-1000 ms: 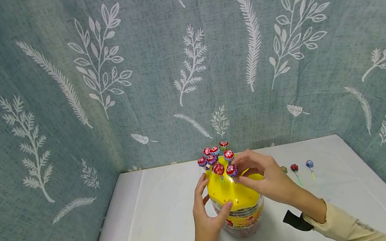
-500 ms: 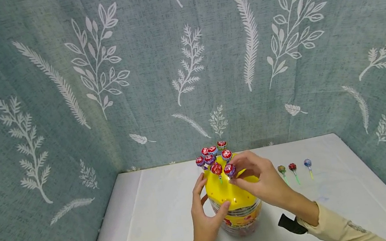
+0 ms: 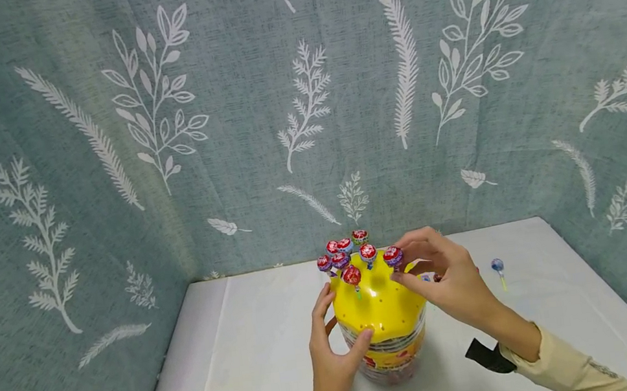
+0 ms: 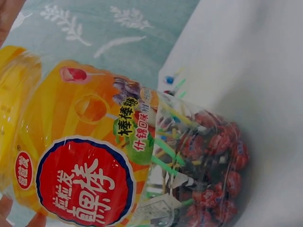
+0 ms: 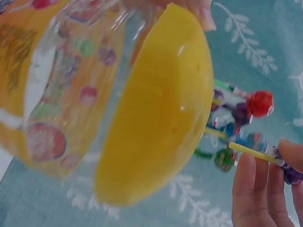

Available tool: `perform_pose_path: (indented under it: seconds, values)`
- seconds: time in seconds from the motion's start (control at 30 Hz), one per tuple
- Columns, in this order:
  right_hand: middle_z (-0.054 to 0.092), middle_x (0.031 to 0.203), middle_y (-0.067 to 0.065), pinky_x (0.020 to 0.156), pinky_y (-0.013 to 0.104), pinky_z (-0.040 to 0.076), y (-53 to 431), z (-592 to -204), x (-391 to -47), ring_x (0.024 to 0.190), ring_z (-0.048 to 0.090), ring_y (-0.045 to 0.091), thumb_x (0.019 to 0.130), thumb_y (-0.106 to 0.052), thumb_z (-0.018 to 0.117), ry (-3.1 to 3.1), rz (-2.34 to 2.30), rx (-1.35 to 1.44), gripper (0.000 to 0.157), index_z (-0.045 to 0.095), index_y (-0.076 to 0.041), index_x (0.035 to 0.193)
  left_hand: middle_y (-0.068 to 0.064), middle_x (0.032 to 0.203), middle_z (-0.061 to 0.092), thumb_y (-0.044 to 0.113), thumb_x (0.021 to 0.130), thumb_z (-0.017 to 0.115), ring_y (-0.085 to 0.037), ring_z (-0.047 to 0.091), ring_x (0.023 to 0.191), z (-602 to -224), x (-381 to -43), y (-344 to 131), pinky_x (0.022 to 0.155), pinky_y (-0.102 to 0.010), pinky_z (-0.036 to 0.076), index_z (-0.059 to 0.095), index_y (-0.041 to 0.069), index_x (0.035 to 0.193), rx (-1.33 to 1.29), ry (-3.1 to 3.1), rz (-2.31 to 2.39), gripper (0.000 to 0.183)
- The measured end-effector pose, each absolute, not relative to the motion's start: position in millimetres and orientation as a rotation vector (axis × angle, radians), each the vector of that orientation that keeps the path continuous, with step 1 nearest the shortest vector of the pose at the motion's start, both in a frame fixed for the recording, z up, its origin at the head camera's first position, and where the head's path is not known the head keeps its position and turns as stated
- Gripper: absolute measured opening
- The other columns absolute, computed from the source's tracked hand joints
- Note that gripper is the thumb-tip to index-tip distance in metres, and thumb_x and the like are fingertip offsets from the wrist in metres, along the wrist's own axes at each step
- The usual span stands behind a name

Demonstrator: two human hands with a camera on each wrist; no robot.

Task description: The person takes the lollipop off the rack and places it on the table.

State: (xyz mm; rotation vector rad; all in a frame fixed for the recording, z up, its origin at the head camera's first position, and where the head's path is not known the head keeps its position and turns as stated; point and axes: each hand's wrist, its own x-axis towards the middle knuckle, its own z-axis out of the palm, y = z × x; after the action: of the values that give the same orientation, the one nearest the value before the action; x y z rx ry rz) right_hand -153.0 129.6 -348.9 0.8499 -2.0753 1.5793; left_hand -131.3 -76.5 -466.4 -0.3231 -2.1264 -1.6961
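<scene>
A clear plastic candy jar (image 4: pixel 94 165) with a domed yellow lid (image 3: pixel 382 304) stands on the table. My left hand (image 3: pixel 333 362) grips the lid's side, thumb at the front rim and fingers round the left. Several wrapped lollipops, among them a red one (image 3: pixel 351 275), stick up from holes at the lid's left and back. Between thumb and fingers my right hand (image 3: pixel 455 279) pinches a purple-wrapped lollipop (image 3: pixel 393 256) above the lid's right side. Its yellow stick (image 5: pixel 251 152) is out of the lid, its end free in the air.
On the white table (image 3: pixel 261 345) lies a blue lollipop (image 3: pixel 497 265) at the right; others near it are partly hidden behind my right hand. More lollipops (image 4: pixel 220 142) fill the jar's bottom. A patterned green cloth (image 3: pixel 247 132) hangs behind and at both sides.
My right hand has moved to the right with the purple lollipop, away from the red one at the front. My left hand keeps its hold on the jar's lid.
</scene>
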Motion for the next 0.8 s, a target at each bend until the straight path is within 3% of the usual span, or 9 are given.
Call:
perform_pose_path:
  seconds: [0.6,0.8]
  values:
    - [0.067,0.095,0.009,0.065,0.019,0.053,199,-357,-162,0.080,0.063,0.010,0.072,0.011,0.074,-2.166,1.385,0.633,0.050,0.056,-0.003,0.116,0.008,0.149,0.032,0.025,0.080,0.075,-0.017,0.033,0.134,-470,-131,-77,0.093,-0.050,0.043,0.040,0.027,0.137,-0.335,-2.105,-1.704,0.066]
    - [0.066,0.091,0.001,0.061,0.017,0.051,225,-370,-172,0.077,0.063,0.009,0.072,0.012,0.074,-2.186,1.355,0.559,0.050,0.057,-0.001,0.117,0.008,0.149,0.032,0.022,0.080,0.076,-0.018,0.034,0.134,-470,-131,-77,0.093,-0.050,0.043,0.040,0.026,0.137,-0.349,-2.105,-1.698,0.067]
